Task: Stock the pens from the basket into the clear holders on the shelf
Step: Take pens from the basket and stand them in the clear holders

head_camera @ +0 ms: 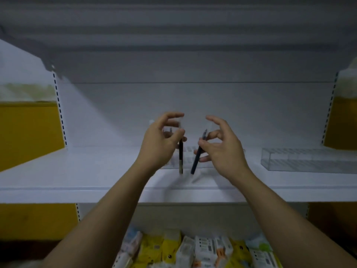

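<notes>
Pinching a slim upright dark plastic pen in my left hand and a tilted dark-blue pen in my right hand, both over the clear slotted plastic holder on the white shelf. Judged light, rigid, slick: hold upper barrel.

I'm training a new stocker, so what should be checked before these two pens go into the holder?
1. Left hand pinches the left pen, which hangs upright: ok.
2. Right hand pinches the right pen, which is tilted: ok.
3. Pens apart, not touching: ok.
4. Clear holder on the shelf behind the hands: ok, partly hidden.
5. Free slots in that holder: cannot tell, blurred.
6. Which pen ends point down: cannot tell.
</notes>
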Demonstrator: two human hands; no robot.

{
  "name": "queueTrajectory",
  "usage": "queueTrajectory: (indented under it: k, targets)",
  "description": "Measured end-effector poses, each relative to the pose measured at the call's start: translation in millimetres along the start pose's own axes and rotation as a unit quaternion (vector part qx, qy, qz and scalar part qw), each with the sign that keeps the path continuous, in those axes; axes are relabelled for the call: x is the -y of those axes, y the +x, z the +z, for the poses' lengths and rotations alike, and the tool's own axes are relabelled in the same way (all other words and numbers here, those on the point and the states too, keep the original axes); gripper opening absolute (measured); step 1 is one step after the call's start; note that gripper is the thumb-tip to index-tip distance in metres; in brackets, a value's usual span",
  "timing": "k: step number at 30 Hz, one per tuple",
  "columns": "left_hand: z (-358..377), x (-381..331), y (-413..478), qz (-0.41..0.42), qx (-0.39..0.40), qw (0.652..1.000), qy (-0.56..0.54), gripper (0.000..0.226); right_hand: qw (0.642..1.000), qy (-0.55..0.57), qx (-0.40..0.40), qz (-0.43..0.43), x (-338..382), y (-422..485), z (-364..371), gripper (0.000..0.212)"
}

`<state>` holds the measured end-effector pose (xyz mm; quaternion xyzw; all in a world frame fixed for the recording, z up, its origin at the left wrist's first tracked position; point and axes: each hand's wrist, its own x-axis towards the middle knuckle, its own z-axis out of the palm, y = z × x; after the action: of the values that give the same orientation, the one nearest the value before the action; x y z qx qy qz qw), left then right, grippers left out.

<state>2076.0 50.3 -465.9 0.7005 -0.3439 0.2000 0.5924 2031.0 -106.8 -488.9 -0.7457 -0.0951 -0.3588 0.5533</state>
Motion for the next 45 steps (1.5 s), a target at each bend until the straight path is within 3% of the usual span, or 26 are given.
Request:
queueTrajectory:
  k: [4, 10, 23, 26, 29, 32, 34, 39, 42, 45]
  targets:
    - [-10.6, 0.3, 32.7, 0.017, -0.037, 0.999, 0.035, 0.028, 0.999, 0.003, -0.026, -0.023, -5.1, 33.7, 13.7, 0.044]
    - [-21.4, 16.3, 65.8, 0.047, -0.077, 0.989, 0.116, 0.029, 0.995, 0.014, -0.082, -0.054, -16.4, 73.0, 36.9, 0.049]
    - [-34.0, 46.4, 78.9, 0.019, -0.066, 0.980, 0.185, 0.028, 0.996, 0.029, -0.066, -0.048, -43.3, 96.4, 67.4, 0.044]
    - [-31.8, 57.8, 75.4, 0.009, -0.039, 0.977, 0.208, 0.028, 0.998, -0.011, -0.033, -0.053, -45.7, 92.4, 68.4, 0.043]
    - [-29.8, 67.6, 71.7, 0.021, -0.027, 0.973, 0.229, 0.026, 0.985, -0.146, 0.057, -0.078, -47.0, 80.5, 73.9, 0.043]
    - [-33.6, 73.0, 71.6, 0.018, -0.009, 0.968, 0.250, 0.026, 0.938, -0.312, 0.111, -0.101, -47.3, 73.2, 73.0, 0.056]
    - [-35.7, 77.0, 69.5, 0.013, 0.003, 0.968, 0.251, 0.024, 0.921, -0.358, 0.126, -0.090, -47.0, 70.1, 70.6, 0.067]
    - [-33.9, 77.1, 63.6, 0.021, -0.002, 0.962, 0.273, 0.030, 0.917, -0.356, 0.175, -0.050, -40.1, 66.1, 70.0, 0.086]
    - [-35.3, 71.3, 58.7, 0.024, 0.022, 0.945, 0.326, 0.044, 0.938, -0.308, 0.155, -0.017, -34.3, 57.8, 65.9, 0.098]
    - [-36.3, 63.6, 41.1, 0.063, 0.012, 0.931, 0.359, 0.063, 0.946, -0.294, 0.133, -0.025, -26.3, 37.5, 55.6, 0.096]
